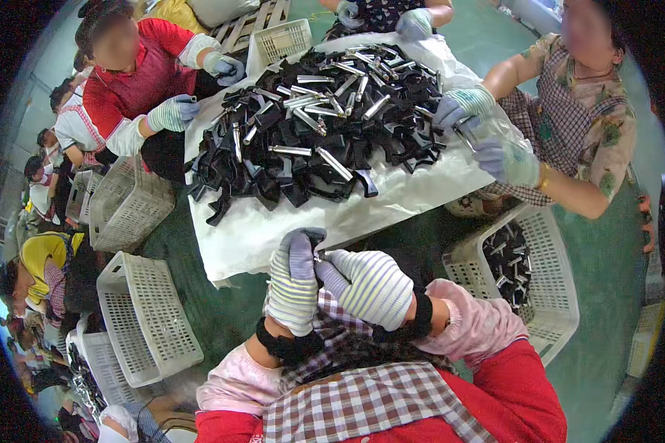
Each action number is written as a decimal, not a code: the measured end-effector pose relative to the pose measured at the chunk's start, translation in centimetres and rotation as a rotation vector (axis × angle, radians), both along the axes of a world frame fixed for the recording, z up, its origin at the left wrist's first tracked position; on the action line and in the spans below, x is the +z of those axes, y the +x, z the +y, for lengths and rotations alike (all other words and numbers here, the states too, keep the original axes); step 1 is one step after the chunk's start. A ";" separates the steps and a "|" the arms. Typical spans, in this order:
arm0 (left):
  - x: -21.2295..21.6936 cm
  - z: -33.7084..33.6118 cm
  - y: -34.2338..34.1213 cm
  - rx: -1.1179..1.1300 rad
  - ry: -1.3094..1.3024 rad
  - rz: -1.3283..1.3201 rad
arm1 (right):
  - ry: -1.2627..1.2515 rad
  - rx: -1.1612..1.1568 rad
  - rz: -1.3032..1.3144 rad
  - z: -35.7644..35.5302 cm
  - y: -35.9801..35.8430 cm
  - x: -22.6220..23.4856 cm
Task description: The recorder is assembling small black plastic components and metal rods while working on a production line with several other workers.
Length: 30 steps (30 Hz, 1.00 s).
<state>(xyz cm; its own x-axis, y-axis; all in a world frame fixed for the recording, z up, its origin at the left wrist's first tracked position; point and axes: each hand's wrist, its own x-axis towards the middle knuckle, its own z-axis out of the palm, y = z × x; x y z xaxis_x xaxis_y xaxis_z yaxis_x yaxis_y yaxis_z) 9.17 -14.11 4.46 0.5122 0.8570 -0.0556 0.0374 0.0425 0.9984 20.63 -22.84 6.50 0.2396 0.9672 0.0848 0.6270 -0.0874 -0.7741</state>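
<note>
Nearest to me, both gloved hands meet just below the near edge of the white table (273,236). I note my left hand (294,284) closed, fingers curled around a small black and metal part (316,247) whose tip barely shows. My right hand (368,286) touches the same part, fingertips pinched against it. On the table lies a heap of black clips and metal tubes (318,140). Right of the table stands a white basket (547,295) holding similar pieces.
</note>
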 end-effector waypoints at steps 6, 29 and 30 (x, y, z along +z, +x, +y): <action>0.6 1.2 -1.1 -0.294 -0.180 0.120 | 0.115 0.111 -0.315 0.4 0.1 0.2; -1.5 1.1 0.9 -0.255 -0.062 0.084 | 0.060 -0.101 -0.089 -3.9 2.9 -1.5; -1.4 1.0 1.2 -0.291 0.058 0.065 | 0.094 -0.125 -0.064 -4.3 3.2 -1.6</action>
<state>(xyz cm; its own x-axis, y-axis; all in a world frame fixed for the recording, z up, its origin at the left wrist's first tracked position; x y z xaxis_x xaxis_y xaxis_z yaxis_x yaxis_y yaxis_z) 10.34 -13.15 3.02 0.7341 0.6771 -0.0509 0.1030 -0.0369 0.9940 23.78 -27.16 4.90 0.3489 0.9171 0.1927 0.6638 -0.0967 -0.7416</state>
